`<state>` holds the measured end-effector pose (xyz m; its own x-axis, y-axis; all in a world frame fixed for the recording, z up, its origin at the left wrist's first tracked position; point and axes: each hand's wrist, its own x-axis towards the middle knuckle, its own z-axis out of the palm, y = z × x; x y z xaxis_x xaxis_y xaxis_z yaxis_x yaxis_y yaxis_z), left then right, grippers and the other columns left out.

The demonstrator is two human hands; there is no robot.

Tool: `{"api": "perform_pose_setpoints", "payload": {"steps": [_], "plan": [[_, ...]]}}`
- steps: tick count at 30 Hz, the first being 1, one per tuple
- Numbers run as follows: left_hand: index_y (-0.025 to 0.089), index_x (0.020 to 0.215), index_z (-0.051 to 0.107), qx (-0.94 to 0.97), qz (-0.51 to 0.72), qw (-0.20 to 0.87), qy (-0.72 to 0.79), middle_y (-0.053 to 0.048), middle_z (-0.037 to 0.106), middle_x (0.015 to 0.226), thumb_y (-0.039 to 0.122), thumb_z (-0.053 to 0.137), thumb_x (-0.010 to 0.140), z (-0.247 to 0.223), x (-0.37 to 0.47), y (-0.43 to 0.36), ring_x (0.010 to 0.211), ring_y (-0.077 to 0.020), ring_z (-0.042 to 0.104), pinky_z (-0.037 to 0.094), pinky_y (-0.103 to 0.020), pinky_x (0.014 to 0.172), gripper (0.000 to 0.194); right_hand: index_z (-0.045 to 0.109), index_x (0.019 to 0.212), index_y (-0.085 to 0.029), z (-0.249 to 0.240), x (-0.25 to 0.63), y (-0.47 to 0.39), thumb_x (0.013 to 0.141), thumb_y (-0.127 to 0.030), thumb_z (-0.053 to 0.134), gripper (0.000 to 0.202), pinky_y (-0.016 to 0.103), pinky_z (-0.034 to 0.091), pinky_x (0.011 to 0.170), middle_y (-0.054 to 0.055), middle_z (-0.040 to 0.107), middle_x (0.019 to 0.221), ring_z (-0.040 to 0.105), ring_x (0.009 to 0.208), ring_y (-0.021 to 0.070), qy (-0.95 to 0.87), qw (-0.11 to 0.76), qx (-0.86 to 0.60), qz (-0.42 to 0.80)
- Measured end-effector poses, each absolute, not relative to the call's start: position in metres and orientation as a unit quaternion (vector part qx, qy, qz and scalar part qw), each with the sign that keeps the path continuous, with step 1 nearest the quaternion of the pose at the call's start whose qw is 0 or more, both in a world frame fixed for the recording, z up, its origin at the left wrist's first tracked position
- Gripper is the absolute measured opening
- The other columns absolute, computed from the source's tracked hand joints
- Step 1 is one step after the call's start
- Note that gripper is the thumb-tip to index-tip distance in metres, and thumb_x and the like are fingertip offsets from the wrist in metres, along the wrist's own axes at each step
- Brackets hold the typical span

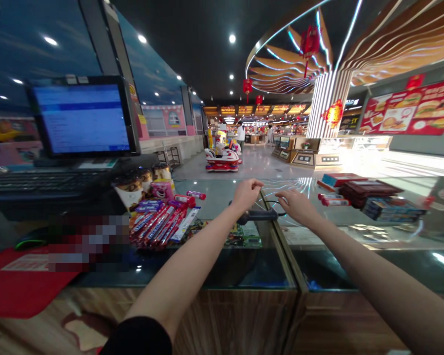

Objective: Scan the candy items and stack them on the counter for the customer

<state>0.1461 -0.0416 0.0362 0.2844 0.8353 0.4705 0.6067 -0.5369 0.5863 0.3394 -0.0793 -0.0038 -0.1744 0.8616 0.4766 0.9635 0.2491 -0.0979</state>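
Note:
Both my hands are over the glass counter (222, 183). My left hand (247, 195) has its fingers bent together at the far side of a dark handheld device (261, 215); whether it holds anything small cannot be made out. My right hand (294, 203) hovers just right of the device's cable end, fingers apart, holding nothing. Left of the device lies a pile of red candy packs (159, 224) with purple packs (148, 205) and cups (129, 192) behind. On the right are stacked brown boxes (368, 190), blue packs (390, 209) and red tubes (335, 200).
A monitor (83, 118) and keyboard (40, 182) stand at the left, with a mouse (33, 239) and red mat (33, 283) nearer. A metal seam (286, 256) divides the counter. Beyond are a ride-on toy car (224, 159) and a distant person (240, 133).

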Motion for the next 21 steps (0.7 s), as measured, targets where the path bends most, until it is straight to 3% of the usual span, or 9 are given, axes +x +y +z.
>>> {"api": "perform_pose_setpoints", "payload": {"steps": [14,21], "plan": [[0.020,0.100,0.075,0.718,0.419,0.102,0.547,-0.003,0.077,0.094,0.022,0.051,0.089,0.020,0.055,-0.018,0.085,-0.0168,0.068,0.051,-0.027,0.081,0.026,0.069,0.117,-0.022,-0.009,0.301,-0.052,0.098,-0.031,0.041,0.035,0.038,0.043,0.095,0.008,0.072,0.115,0.061,0.110,0.0242,-0.777,0.224,-0.581,-0.089],[0.024,0.103,0.074,0.730,0.332,-0.017,0.597,-0.003,0.074,0.110,0.021,0.046,0.091,0.006,0.031,-0.010,0.104,-0.0212,0.066,0.047,-0.033,0.095,0.030,0.068,0.119,-0.026,-0.020,0.297,-0.040,0.099,-0.035,0.040,0.036,0.037,0.043,0.096,0.006,0.072,0.118,0.060,0.115,0.0241,-0.781,0.215,-0.584,-0.053]]}}
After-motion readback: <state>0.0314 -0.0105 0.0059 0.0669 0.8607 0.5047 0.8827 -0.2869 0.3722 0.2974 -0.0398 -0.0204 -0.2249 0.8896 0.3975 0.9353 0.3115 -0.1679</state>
